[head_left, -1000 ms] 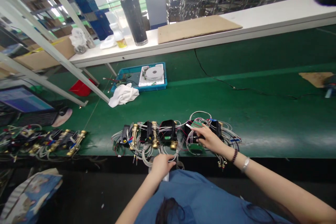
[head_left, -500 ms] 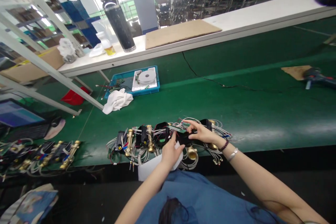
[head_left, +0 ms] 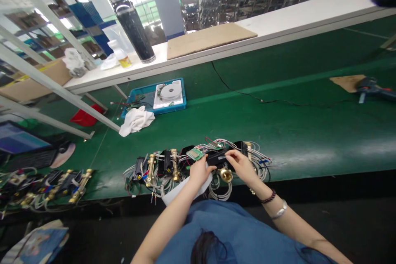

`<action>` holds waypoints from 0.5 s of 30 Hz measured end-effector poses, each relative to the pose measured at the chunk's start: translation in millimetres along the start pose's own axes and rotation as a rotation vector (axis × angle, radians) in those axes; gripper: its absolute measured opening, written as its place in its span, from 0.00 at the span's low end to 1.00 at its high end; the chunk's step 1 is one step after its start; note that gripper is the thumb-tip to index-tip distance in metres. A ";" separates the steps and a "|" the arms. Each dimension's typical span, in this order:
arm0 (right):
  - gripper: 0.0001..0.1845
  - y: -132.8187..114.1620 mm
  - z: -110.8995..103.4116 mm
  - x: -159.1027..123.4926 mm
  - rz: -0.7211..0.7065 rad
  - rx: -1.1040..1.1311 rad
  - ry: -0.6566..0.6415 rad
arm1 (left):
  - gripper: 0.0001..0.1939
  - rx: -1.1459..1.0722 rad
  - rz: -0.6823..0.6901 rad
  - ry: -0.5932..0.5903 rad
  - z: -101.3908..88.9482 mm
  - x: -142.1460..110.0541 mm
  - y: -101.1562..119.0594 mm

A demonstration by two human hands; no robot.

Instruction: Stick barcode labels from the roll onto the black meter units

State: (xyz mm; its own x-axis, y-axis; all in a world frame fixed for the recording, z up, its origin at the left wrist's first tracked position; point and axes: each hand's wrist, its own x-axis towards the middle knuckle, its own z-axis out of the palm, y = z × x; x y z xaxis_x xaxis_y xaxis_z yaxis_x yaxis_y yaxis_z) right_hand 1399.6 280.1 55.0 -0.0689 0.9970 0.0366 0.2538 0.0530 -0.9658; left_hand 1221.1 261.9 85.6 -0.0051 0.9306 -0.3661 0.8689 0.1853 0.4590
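My left hand [head_left: 199, 171] has its fingertips at the right end of a green circuit board [head_left: 194, 154], whose face is turned up. Its thumb reaches to the near side of a black housing [head_left: 215, 159]. At the housing's right end, the fingers of my right hand [head_left: 244, 168] are pinched together; whatever is between them is too small to make out. A second circuit board [head_left: 215, 145] lies behind the housing among thin grey wires. Below the housing sits a round brass fitting [head_left: 226, 175]. White material [head_left: 177, 192] lies under my left wrist.
More brass pipe units [head_left: 150, 169] with black housings and coiled cables stand to the left. Another group [head_left: 78, 185] is farther left. Behind are a white cloth [head_left: 136, 120], a blue tray [head_left: 169, 109] and a black cable [head_left: 261, 100]. A power tool [head_left: 371, 86] lies far right.
The circuit board at my left fingertips has shifted left and turned from nearly edge-on to face up. My right hand's spread fingers have come down and closed at the housing's right end.
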 end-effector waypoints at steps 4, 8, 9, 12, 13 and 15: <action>0.15 -2.0 19.5 -8.8 0.057 -0.011 0.005 | 0.29 0.026 0.003 0.006 1.6 2.9 2.8; 0.18 -12.4 24.4 -5.4 0.063 -0.057 0.032 | 0.30 0.045 0.012 0.008 2.2 1.9 3.0; 0.19 -15.0 24.1 -4.3 0.060 -0.073 0.040 | 0.30 0.049 0.015 0.008 2.2 1.2 2.8; 0.18 -19.7 23.1 -3.0 0.048 -0.128 0.070 | 0.30 0.054 0.023 0.009 2.3 -0.5 2.3; 0.18 -20.1 23.1 -3.2 0.043 -0.147 0.081 | 0.30 0.056 0.024 0.010 2.5 -0.8 2.1; 0.18 -19.7 23.7 -4.1 0.029 -0.183 0.097 | 0.30 0.058 0.026 0.011 3.0 -1.0 1.6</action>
State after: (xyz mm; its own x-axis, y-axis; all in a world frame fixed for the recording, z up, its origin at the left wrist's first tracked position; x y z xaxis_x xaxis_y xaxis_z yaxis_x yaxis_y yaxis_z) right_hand 1372.0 273.6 67.9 0.0324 0.9986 0.0426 0.4262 0.0247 -0.9043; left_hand 1224.0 260.3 84.3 0.0122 0.9384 -0.3454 0.8962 0.1429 0.4200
